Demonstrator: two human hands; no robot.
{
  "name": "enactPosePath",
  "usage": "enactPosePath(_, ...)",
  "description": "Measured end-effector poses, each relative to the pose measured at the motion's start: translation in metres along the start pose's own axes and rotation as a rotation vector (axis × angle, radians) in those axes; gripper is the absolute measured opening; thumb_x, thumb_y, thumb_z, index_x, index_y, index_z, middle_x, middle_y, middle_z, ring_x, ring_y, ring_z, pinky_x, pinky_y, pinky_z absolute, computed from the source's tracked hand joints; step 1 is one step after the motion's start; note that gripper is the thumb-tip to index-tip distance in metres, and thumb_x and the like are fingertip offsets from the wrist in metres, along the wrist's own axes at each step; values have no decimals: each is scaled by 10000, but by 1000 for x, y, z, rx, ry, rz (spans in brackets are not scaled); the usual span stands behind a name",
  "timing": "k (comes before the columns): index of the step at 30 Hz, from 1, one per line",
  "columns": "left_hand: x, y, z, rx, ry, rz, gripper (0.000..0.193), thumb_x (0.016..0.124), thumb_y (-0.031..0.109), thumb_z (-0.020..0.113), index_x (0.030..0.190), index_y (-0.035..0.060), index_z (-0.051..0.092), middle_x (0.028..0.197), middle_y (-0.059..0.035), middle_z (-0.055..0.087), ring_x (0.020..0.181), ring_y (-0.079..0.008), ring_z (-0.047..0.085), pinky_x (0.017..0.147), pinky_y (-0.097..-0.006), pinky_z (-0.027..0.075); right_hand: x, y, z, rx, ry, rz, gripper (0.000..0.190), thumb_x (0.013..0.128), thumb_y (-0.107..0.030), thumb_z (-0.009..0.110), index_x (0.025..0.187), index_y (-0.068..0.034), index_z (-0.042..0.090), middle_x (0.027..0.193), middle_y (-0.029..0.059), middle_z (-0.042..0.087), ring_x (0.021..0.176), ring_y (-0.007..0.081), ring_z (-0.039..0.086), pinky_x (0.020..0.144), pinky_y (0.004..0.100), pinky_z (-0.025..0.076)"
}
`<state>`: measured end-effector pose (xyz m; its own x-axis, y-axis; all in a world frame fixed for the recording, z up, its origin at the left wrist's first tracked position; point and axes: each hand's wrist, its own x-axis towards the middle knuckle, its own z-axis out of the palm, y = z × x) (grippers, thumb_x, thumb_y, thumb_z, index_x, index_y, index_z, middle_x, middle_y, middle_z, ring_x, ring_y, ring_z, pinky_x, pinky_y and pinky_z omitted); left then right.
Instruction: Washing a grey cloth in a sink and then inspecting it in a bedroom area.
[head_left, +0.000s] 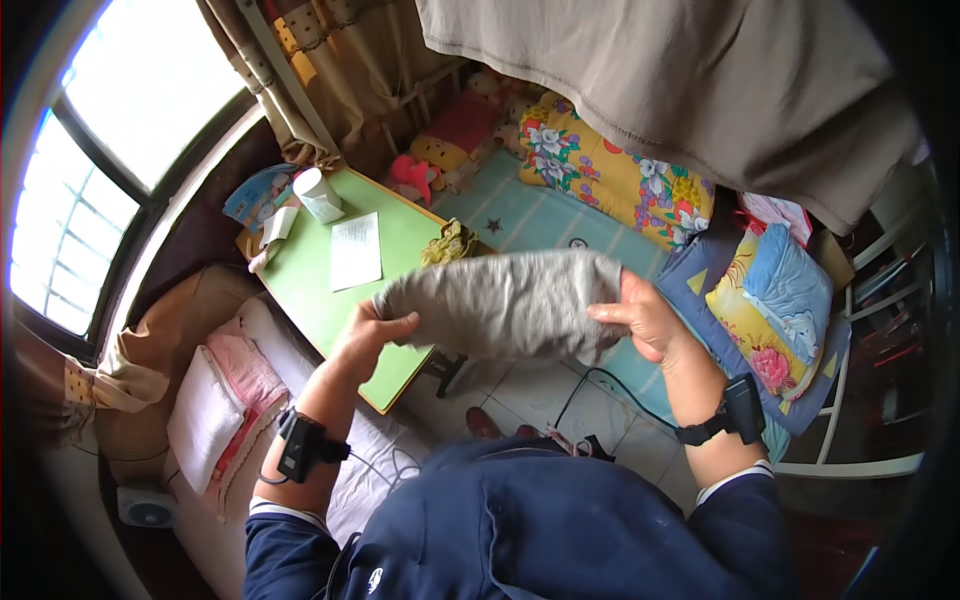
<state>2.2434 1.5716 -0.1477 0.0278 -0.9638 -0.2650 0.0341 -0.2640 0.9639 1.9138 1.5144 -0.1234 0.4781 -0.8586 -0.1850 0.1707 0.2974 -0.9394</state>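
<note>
A grey cloth item (502, 304), slightly blurred, is stretched out in the air before me. At its left end my left hand (371, 330) grips the fabric, thumb on top. My right hand (641, 315) pinches the opposite end near its edge. Whether the cloth is a garment or a towel I cannot tell. Beyond it, on the green table (307, 277), lie a crumpled yellow-green cloth (448, 241) and a sheet of paper with writing (355, 251), near a white paper roll (318, 196).
Behind the table is a bed with a teal striped mat (525, 202), a yellow floral quilt (600, 172) and soft toys. Folded bedding (772, 315) lies to the right. A pink and white bed (225, 397) stands at left. A cable (600, 371) hangs near my right arm.
</note>
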Motion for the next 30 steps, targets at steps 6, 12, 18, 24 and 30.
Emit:
enactPosePath(6, -34, 44, -5, 35, 76, 464, 276, 712, -48, 618, 985, -14, 596, 879, -60, 612, 787, -141, 580, 724, -256, 461, -31, -42, 0, -357, 158, -633, 135, 729, 31, 609, 860, 7, 624, 948, 55, 618, 803, 110, 579, 706, 251, 459)
enactPosePath(12, -24, 46, -2, 64, 1, 555, 325, 776, 55, 588, 1101, 42, 577, 806, 9, 467, 758, -79, 462, 713, -199, 380, 0, -40, 16, -368, 148, -617, 225, 738, 86, 518, 925, -11, 598, 866, 19, 578, 805, 80, 531, 759, 207, 419)
enactPosePath(18, -40, 62, -14, 13, -310, 311, 542, 785, 261, 603, 1205, -41, 443, 1092, -120, 542, 890, -142, 573, 794, -260, 451, 4, -50, 11, -305, 8, -471, 200, 758, 49, 481, 907, -5, 602, 861, 47, 612, 794, 99, 564, 749, 225, 442)
enactPosePath(24, -51, -2, -23, 487, -254, 288, 438, 806, 188, 548, 1200, 9, 474, 1118, -55, 557, 975, -156, 532, 843, -262, 413, 34, -34, 15, -1400, 258, -286, 242, 710, -63, 536, 940, -75, 609, 813, 65, 637, 732, 205, 611, 671, 301, 474)
enactPosePath(30, -53, 5, 26, 375, -267, 156, 439, 795, 168, 558, 1196, 9, 476, 1120, -65, 555, 980, -159, 531, 838, -261, 418, 15, 1, 7, -1439, 290, -167, 241, 686, -111, 573, 924, -88, 602, 778, 122, 630, 760, 302, 597, 687, 391, 469)
